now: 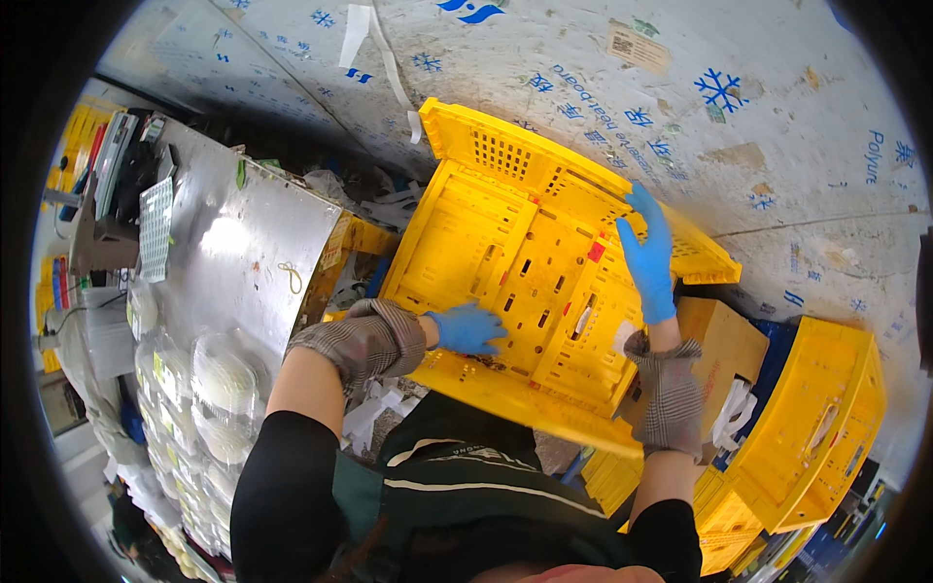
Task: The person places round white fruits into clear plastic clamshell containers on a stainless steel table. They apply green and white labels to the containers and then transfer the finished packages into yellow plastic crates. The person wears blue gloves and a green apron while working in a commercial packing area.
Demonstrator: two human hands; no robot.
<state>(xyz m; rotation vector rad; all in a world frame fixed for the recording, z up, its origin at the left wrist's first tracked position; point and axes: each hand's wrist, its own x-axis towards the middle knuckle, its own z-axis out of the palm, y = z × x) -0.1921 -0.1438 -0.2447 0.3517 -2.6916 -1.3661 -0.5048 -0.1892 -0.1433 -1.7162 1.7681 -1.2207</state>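
Note:
A yellow plastic folding crate (515,262) lies in front of me, its two long side walls standing and its slotted base showing. My right hand (649,255), in a blue glove, reaches across to the far wall. Its fingers are stretched out against that wall near the upper edge, with the thumb apart. My left hand (466,328), also blue-gloved, is over the inner side near the close wall, fingers extended and lying flat. Checked sleeve covers wrap both of my forearms.
On the left stands a metal table (243,223) with several clear-wrapped packs of pale round produce (225,384) beside it. To the right are a cardboard box (719,355) and stacked yellow crates (807,428). A marked panel wall (768,165) rises behind.

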